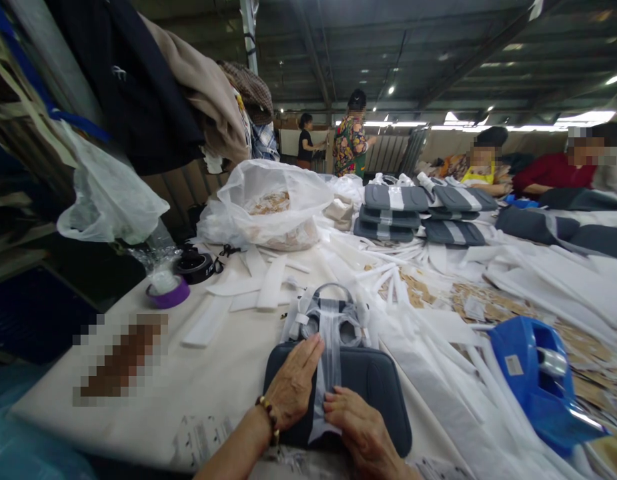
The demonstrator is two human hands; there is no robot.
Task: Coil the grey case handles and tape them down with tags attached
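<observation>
A dark grey padded panel [383, 387] with rounded corners lies in front of me. At its far end, a curved handle and rounded parts [308, 325] show under clear plastic. A wide translucent strip [331, 360] runs lengthwise over the middle of both. My left hand [294, 383], with a beaded bracelet at the wrist, lies flat with its fingers stretched along the strip's left side. Lower down on the right, my right hand [361, 423] rests its slightly bent fingers against the strip's edge. Neither hand is closed around anything.
A blue tape dispenser [523, 373] stands at right. Tape rolls [169, 293] and white foam strips [272, 283] lie left. Behind are an open plastic bag [283, 223] and stacked grey panels [395, 198]. Several people are farther back; clothes hang upper left.
</observation>
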